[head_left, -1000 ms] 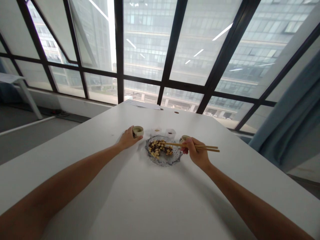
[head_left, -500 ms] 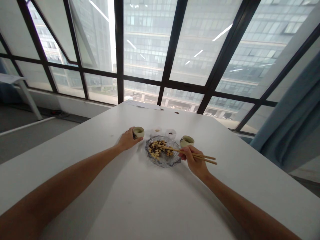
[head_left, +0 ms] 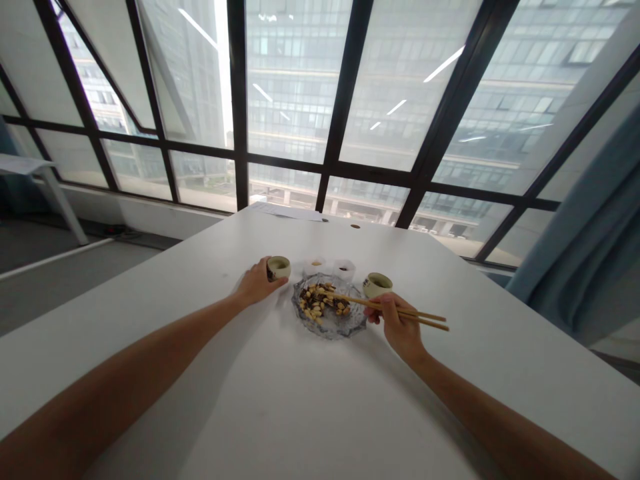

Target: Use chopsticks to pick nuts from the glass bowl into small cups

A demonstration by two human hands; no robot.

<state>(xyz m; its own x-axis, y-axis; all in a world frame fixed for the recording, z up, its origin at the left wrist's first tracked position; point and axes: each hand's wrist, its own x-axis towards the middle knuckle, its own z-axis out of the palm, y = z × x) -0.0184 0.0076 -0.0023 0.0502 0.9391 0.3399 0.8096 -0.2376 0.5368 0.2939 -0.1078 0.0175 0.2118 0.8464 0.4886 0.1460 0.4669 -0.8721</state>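
Observation:
A pale green teacup (head_left: 280, 268) with dark markings stands on the table, and my left hand (head_left: 256, 283) is wrapped round its left side. In my right hand (head_left: 397, 323) is a pair of wooden chopsticks (head_left: 360, 301), whose tips reach in among the nuts and seeds (head_left: 320, 300). These pale and dark pieces lie mostly in the left and back part of a clear glass plate (head_left: 345, 328) with a wavy rim. Whether the tips pinch a piece is too small to tell. Just behind my right hand sits a second green teacup (head_left: 377, 283).
Behind the plate stand two small whitish cups, the left one (head_left: 314, 266) with something pale in it and the right one (head_left: 343, 268) with something dark. Papers (head_left: 287, 212) lie at the far end of the white table (head_left: 260, 400). A blue curtain (head_left: 575, 267) hangs at the right.
The view has shifted slightly. My right hand and the chopsticks have moved a little to the right, tips still over the nuts. My left hand stays at the teacup.

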